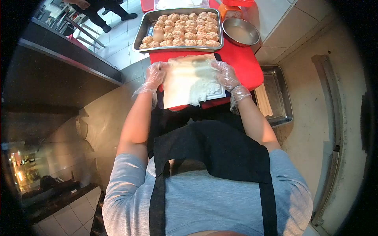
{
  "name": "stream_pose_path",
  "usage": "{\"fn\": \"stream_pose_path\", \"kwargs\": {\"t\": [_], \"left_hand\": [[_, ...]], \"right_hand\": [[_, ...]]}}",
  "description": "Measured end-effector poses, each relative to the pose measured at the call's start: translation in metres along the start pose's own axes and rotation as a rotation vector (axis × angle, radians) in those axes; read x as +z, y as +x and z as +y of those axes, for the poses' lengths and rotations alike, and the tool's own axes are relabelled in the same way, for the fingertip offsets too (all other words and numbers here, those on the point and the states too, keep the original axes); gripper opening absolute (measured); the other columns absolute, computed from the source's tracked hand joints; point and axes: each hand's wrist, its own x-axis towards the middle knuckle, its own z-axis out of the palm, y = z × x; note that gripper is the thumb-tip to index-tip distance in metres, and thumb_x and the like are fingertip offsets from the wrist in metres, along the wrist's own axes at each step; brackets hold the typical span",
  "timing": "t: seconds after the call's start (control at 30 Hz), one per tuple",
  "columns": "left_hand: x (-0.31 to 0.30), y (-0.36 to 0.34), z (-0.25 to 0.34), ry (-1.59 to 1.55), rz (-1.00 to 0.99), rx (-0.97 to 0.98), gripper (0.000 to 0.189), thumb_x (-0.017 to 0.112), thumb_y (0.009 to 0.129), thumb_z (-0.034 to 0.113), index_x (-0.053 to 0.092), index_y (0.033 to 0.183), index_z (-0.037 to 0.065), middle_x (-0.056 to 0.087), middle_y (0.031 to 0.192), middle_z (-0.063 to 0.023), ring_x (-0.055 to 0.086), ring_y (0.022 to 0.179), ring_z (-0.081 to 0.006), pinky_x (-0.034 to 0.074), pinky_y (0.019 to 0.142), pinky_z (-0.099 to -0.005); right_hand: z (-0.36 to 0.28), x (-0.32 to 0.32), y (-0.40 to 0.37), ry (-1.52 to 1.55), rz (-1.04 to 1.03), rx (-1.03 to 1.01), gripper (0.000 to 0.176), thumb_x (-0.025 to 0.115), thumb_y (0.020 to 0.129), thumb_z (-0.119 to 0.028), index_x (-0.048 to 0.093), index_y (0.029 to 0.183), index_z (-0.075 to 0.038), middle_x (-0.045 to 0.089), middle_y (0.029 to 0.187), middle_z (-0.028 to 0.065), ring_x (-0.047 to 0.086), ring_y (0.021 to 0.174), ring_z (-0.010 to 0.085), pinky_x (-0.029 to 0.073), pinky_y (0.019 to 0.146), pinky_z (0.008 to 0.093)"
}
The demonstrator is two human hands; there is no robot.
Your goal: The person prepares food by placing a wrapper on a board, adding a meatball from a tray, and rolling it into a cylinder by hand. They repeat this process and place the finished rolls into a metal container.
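Note:
A thin pale sheet (pixel 177 84), like a large wrapper, lies over a stack of white sheets (pixel 214 92) with ragged edges near the front of the red table. My left hand (pixel 156 74), in a clear plastic glove, pinches the sheet's upper left edge. Across from it, my right hand (pixel 226 75), gloved the same way, has its fingers closed at the upper right edge. Just beyond both hands stands a metal tray (pixel 177 49) holding rows of lumpy orange-pink balls (pixel 185 29). A smooth pale oval piece (pixel 158 35) sits among them at the left.
A round metal bowl (pixel 241 31) with cloudy liquid is at the back right, beside an orange container (pixel 229 11). Below on the right, a deep metal pan (pixel 286 94) holds tan folded strips (pixel 263 98). Another person's legs (pixel 96 13) show at upper left.

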Motion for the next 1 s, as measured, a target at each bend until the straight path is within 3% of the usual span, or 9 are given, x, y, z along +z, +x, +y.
{"fn": "stream_pose_path", "kwargs": {"t": [0.1, 0.13, 0.2, 0.3, 0.4, 0.53, 0.73, 0.93, 1.0], "left_hand": [[-0.007, -0.018, -0.001, 0.029, -0.102, 0.051, 0.035, 0.062, 0.077, 0.007, 0.071, 0.110, 0.012, 0.070, 0.094, -0.0111, 0.065, 0.083, -0.0230, 0.052, 0.076, -0.0352], [-0.017, -0.022, 0.017, -0.020, -0.202, -0.088, 0.042, 0.064, 0.075, 0.006, 0.068, 0.115, 0.012, 0.068, 0.100, -0.0119, 0.064, 0.083, -0.0231, 0.053, 0.076, -0.0346], [-0.017, -0.019, 0.015, -0.033, -0.227, -0.052, 0.043, 0.063, 0.074, 0.005, 0.068, 0.116, 0.011, 0.067, 0.105, -0.0131, 0.064, 0.088, -0.0247, 0.052, 0.080, -0.0349], [-0.012, -0.004, 0.005, 0.028, -0.223, 0.082, 0.046, 0.061, 0.072, 0.002, 0.067, 0.117, 0.010, 0.065, 0.110, -0.0143, 0.063, 0.097, -0.0277, 0.051, 0.087, -0.0360], [-0.006, 0.008, -0.004, 0.079, -0.180, 0.204, 0.050, 0.061, 0.070, -0.001, 0.066, 0.118, 0.010, 0.064, 0.115, -0.0154, 0.061, 0.107, -0.0310, 0.049, 0.094, -0.0376], [-0.014, 0.013, 0.003, 0.052, -0.036, 0.453, 0.052, 0.062, 0.068, -0.001, 0.065, 0.120, 0.010, 0.063, 0.120, -0.0158, 0.057, 0.115, -0.0325, 0.047, 0.099, -0.0386], [0.006, -0.004, -0.002, 0.416, 0.090, 0.231, 0.049, 0.065, 0.076, 0.009, 0.061, 0.124, 0.016, 0.063, 0.117, -0.0127, 0.054, 0.116, -0.0332, 0.041, 0.102, -0.0464], [0.011, -0.020, -0.003, 0.404, 0.127, 0.255, 0.043, 0.067, 0.078, 0.014, 0.064, 0.121, 0.017, 0.063, 0.116, -0.0124, 0.055, 0.113, -0.0317, 0.042, 0.099, -0.0471], [0.015, -0.026, 0.003, 0.385, 0.179, 0.231, 0.040, 0.067, 0.078, 0.014, 0.065, 0.118, 0.016, 0.063, 0.117, -0.0117, 0.056, 0.111, -0.0324, 0.042, 0.098, -0.0475]], "right_hand": [[0.019, -0.002, 0.008, -0.148, -0.018, -0.210, 0.046, 0.063, 0.077, 0.007, 0.063, 0.122, -0.002, 0.065, 0.120, 0.0152, 0.062, 0.111, 0.0229, 0.047, 0.098, 0.0326], [0.023, -0.004, 0.011, -0.088, -0.081, -0.177, 0.043, 0.064, 0.078, 0.004, 0.063, 0.121, -0.002, 0.065, 0.120, 0.0147, 0.061, 0.113, 0.0222, 0.047, 0.099, 0.0327], [0.024, -0.005, 0.018, 0.033, -0.212, -0.112, 0.039, 0.066, 0.080, -0.002, 0.065, 0.119, -0.002, 0.064, 0.121, 0.0138, 0.058, 0.117, 0.0208, 0.046, 0.101, 0.0330], [0.012, 0.004, 0.036, -0.510, -0.232, -0.235, 0.027, 0.070, 0.081, -0.010, 0.070, 0.107, -0.004, 0.069, 0.107, 0.0129, 0.066, 0.103, 0.0216, 0.051, 0.091, 0.0334], [0.000, 0.015, 0.037, -0.214, -0.048, 0.011, 0.017, 0.070, 0.083, -0.014, 0.072, 0.098, -0.005, 0.071, 0.095, 0.0131, 0.068, 0.088, 0.0259, 0.053, 0.081, 0.0359], [-0.014, 0.011, 0.026, -0.292, 0.141, -0.231, 0.015, 0.066, 0.085, -0.013, 0.072, 0.097, -0.006, 0.068, 0.089, 0.0168, 0.067, 0.086, 0.0331, 0.052, 0.078, 0.0425], [0.004, 0.008, 0.024, -0.543, 0.289, -0.365, 0.033, 0.063, 0.079, -0.007, 0.068, 0.111, -0.012, 0.067, 0.103, 0.0136, 0.063, 0.099, 0.0328, 0.051, 0.086, 0.0448], [-0.009, 0.011, 0.019, -0.702, 0.350, -0.395, 0.039, 0.059, 0.076, -0.003, 0.066, 0.112, -0.014, 0.067, 0.104, 0.0096, 0.063, 0.101, 0.0304, 0.049, 0.091, 0.0441], [0.021, -0.005, 0.038, -0.658, 0.463, -0.394, 0.036, 0.059, 0.075, -0.003, 0.066, 0.109, -0.013, 0.068, 0.103, 0.0096, 0.063, 0.101, 0.0302, 0.050, 0.090, 0.0439]]}}
